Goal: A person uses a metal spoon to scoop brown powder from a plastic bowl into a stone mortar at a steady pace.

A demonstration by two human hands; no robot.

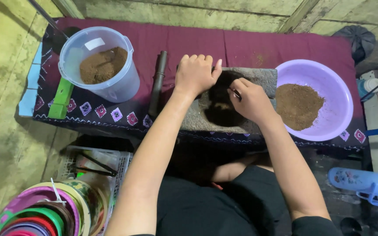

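Observation:
A flat grey grinding stone (265,79) lies on a maroon cloth (241,46), with a dark mass (220,105) on its middle. My left hand (194,74) rests curled on the stone's far left edge, fingers closed over the rim. Over the dark mass, my right hand (251,99) is closed around a thin dark tool whose tip shows between the fingers. A dark stone roller (157,83) lies on the cloth just left of the stone.
A lilac bowl (329,74) of brown powder sits right of the stone. A clear plastic bucket (119,85) with brown powder stands at the left beside a green block (61,98). Stacked coloured lids (40,212) are at the bottom left, a blue bottle (366,183) at the bottom right.

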